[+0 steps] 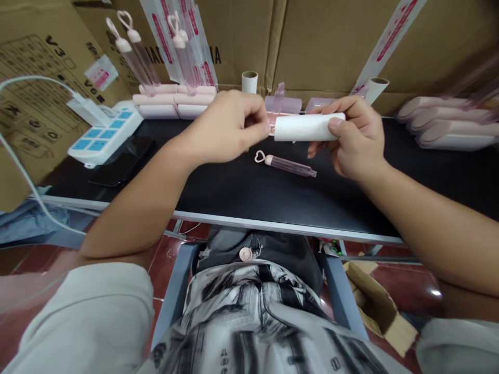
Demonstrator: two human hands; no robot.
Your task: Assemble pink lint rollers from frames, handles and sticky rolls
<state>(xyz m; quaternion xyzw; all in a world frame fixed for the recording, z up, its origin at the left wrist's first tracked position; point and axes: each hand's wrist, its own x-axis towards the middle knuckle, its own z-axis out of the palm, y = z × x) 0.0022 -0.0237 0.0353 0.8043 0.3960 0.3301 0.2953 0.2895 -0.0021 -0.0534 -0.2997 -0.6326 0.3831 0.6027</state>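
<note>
My right hand (356,137) grips a white lint roll (307,127) by its right end, thumb in front and fingers behind. The roll lies nearly level above the black table. At its left end, my left hand (234,124) is closed in a pinch; a bit of pink shows there, but what the fingertips hold is hidden. Below the roll, a translucent pink handle (290,166) with a heart-shaped loop lies on the table. Behind my hands are clear purplish plastic parts (286,104), partly covered.
Pink lint rollers (175,98) with upright handles stand at the back left, and more rollers (456,124) at the right. White tubes (249,82) stand at the back against cardboard boxes (319,47). A power strip (107,135) and a black phone (120,163) lie left.
</note>
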